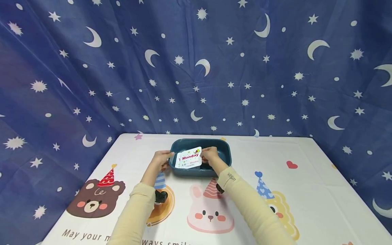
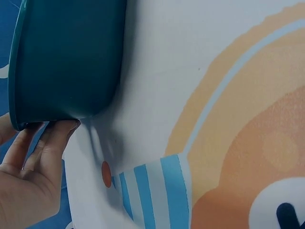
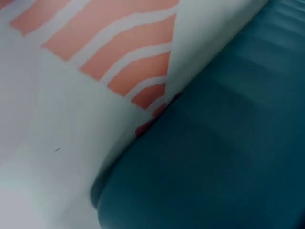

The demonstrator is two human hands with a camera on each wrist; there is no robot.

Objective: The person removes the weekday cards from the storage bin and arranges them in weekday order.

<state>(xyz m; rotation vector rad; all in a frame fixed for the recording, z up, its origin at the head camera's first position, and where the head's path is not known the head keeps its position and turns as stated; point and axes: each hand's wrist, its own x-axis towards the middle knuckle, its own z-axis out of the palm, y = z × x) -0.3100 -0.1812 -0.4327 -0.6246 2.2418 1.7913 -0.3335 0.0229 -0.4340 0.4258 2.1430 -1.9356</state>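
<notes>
Over the teal box (image 1: 194,173), our right grip (image 1: 211,155) pinches the Monday card (image 1: 190,159) at its right edge; the right wrist view misses that hand, so we read the pinch from the head view. Our left grip (image 1: 161,158) clasps the box's left end, thumb at the rim and fingers (image 2: 53,148) against the wall. The Monday card sits within the box's outline, its right end tilted up and its printed face towards us. Behind its left edge peeks another card (image 1: 177,163), marked with a red T; whether the two touch, we cannot tell. To handle this well, we would judge it best to hold the Monday card lightly by its edge, leaving the print clear and the corners unbent, and to shift it sideways rather than press down, so the other card is not dragged. Steady pressure from the left should stop the box from skidding. Around the box, the white table (image 1: 330,211) bears a printed rabbit (image 1: 211,225) on our side, and beyond it hangs a blue curtain (image 1: 245,92) with moons and stars.
</notes>
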